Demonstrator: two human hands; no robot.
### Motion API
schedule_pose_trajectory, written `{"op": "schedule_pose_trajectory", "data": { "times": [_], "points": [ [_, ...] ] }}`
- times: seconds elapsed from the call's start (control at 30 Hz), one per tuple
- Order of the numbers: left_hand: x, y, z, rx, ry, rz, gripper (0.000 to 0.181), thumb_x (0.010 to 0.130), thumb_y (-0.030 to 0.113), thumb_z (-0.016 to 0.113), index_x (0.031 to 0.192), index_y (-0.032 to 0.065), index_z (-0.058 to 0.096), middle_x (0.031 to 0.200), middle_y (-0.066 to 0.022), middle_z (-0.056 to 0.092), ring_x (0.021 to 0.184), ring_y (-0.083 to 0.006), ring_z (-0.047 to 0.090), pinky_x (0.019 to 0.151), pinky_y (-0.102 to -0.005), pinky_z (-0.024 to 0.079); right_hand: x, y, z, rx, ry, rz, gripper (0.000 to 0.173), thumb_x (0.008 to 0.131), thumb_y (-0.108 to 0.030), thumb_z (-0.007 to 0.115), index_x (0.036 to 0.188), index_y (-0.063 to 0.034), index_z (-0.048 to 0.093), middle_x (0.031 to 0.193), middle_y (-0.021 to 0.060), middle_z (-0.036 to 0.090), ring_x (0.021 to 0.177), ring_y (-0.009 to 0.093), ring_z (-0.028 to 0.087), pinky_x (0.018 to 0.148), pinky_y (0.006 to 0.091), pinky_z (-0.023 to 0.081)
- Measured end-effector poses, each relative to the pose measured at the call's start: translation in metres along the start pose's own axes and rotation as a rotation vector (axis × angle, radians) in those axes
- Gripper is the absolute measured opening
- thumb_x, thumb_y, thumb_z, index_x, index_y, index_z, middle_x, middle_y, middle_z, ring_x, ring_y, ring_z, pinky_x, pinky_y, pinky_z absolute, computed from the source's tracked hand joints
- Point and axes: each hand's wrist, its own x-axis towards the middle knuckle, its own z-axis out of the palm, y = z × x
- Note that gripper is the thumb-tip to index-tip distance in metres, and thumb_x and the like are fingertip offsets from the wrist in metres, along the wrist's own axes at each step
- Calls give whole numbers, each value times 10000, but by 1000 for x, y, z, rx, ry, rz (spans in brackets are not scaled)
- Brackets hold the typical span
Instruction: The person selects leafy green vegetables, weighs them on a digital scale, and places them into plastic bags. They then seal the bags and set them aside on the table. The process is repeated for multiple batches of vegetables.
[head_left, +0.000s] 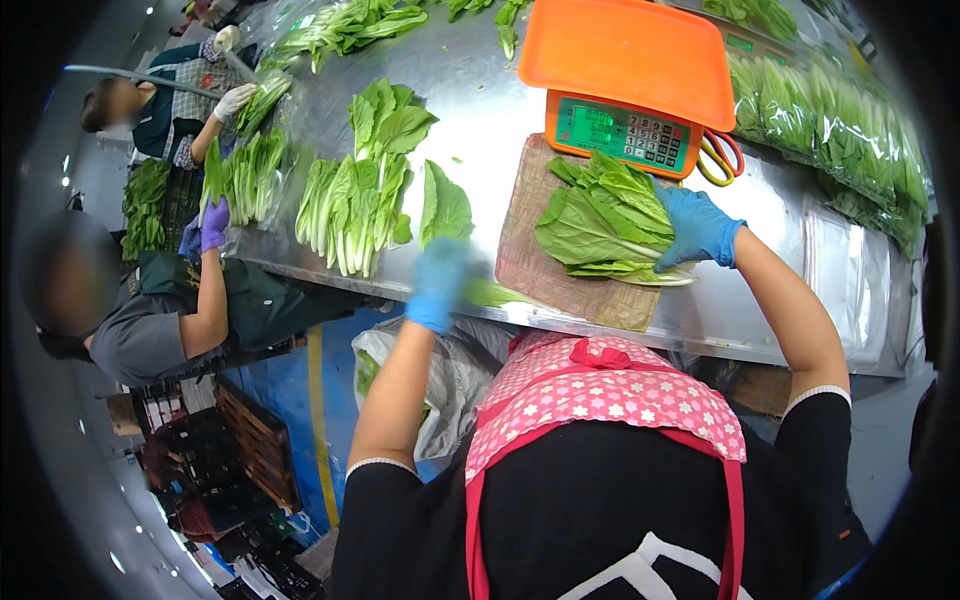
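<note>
My right hand (694, 225), in a blue glove, grips the stem end of a bunch of leafy greens (604, 217) lying on a brown cloth (525, 225). My left hand (439, 281), also blue-gloved, is blurred at the table's front edge, between a loose leaf (445, 202) and a pale leaf (491, 293); whether it holds anything cannot be made out. More greens (360, 202) lie in a row to the left of it. Above the cloth stands an orange digital scale (622, 135) with its orange tray (630, 56); red-and-yellow-handled scissors (720, 157) lie beside it.
Bagged greens (832, 127) line the steel table's (480, 97) right back, with clear plastic bags (847, 277) nearer. A white sack (457, 375) hangs below the front edge. Two co-workers handle greens at the left, one with a purple-gloved hand (215, 223), another with a white-gloved hand (235, 101).
</note>
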Motion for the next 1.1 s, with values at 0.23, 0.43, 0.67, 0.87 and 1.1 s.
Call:
{"op": "schedule_pose_trajectory", "data": {
  "times": [0.23,0.43,0.67,0.87,1.1],
  "points": [
    [45,-73,-79,430,259,-27,247,734,235,712,763,1,641,665,-70,631,578,-162,570,569,-310,463,9,0,1,-4,-28,-2,1304,509,-534,843,1456,46,160,1232,294,512,1136,414,519,942,468,410],
    [5,-12,-81,-413,206,-300,146,842,208,647,876,74,601,724,-2,571,584,-87,536,433,-216,347,2,1,-5,71,19,-28,1269,526,-526,843,1458,25,182,1298,287,479,1190,416,489,987,479,396],
    [-90,62,108,-982,-305,-384,201,945,228,547,1050,69,610,914,-64,673,723,-118,625,465,-224,447,10,17,-4,149,-51,-97,1278,525,-521,857,1439,68,187,1322,316,452,1212,402,494,1014,417,407],
    [-61,42,238,-1040,-539,-561,226,972,248,513,1117,83,567,988,-43,659,905,-154,650,647,-283,496,30,19,5,106,-90,-115,1254,568,-438,833,1450,84,111,1367,328,401,1261,394,456,1034,415,395],
    [-52,44,281,-970,-402,-455,256,979,273,484,1146,89,549,1092,-52,623,1014,-184,607,826,-332,472,35,25,-12,-65,-222,-97,1246,647,-512,757,1437,138,46,1420,286,377,1348,349,359,1096,385,319]
  ]
}}
